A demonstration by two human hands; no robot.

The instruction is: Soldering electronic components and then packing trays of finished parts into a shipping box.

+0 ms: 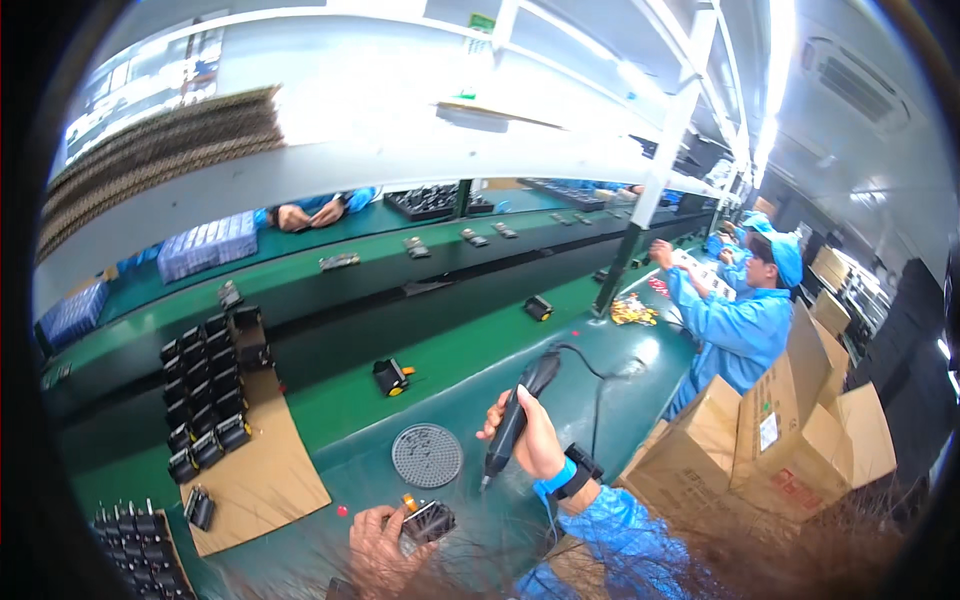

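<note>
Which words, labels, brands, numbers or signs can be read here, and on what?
Cardboard box, side: red print, left unquoted.
Same box: white label, too small to read.
Green-and-white sign, upper background: too blurred to read.
Black electric screwdriver in the right hand: no readable marking.

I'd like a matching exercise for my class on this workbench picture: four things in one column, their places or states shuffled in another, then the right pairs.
Column 1
1. Black corded tool
2. Round grey disc
3. Black unit with an orange part
4. Cardboard boxes

Column 2
A. Flaps open, at the right of the picture
B. Held in the left hand
C. Flat on the bench, touched by neither hand
D. Gripped in the right hand, tip pointing down

Right pairs: 1-D, 2-C, 3-B, 4-A
</note>
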